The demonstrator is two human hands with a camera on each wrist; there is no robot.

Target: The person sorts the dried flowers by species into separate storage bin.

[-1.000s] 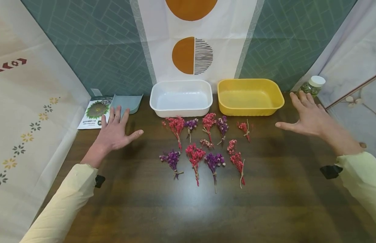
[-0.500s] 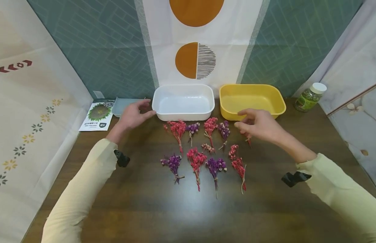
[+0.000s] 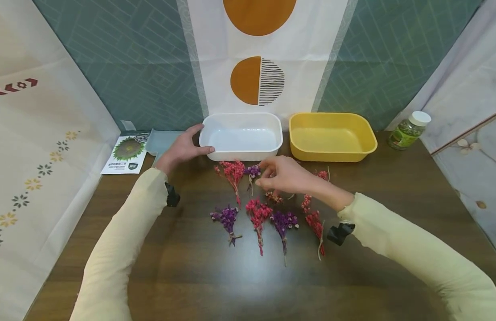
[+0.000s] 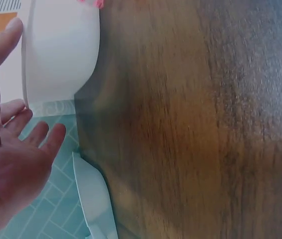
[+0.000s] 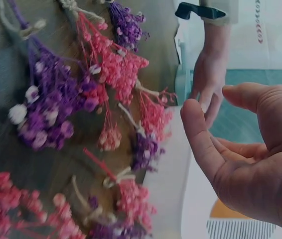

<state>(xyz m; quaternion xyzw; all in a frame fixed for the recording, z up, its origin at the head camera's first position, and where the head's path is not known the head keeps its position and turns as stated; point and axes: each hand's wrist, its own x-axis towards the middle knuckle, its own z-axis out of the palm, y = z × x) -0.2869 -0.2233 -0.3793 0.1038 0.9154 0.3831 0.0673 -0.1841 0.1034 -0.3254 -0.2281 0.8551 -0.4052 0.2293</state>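
My left hand (image 3: 185,147) is at the left end of the white basin (image 3: 244,155). Its thumb lies by the front rim and its fingers by the end wall, loosely spread; whether they touch is hard to tell. My right hand (image 3: 285,175) hovers over the back row of dried flower bunches, fingers loosely bent and holding nothing. Just left of its fingertips lies a small purple bunch (image 3: 252,170). A pink bunch (image 3: 233,173) lies beyond that. In front are another pink bunch (image 3: 258,214) and purple ones (image 3: 283,221). The right hand covers part of the back row.
A yellow basin (image 3: 332,156) stands right of the white one. At the back left are a pale blue scoop-like tray (image 3: 159,141) and a sunflower packet (image 3: 127,154). A white-lidded jar (image 3: 408,131) stands at the back right. Fabric walls enclose the wooden table (image 3: 183,276).
Both hands have come inward from the sides. The left has reached the white basin's end; the right has swept left, past the yellow basin's front, to the back flower bunches.
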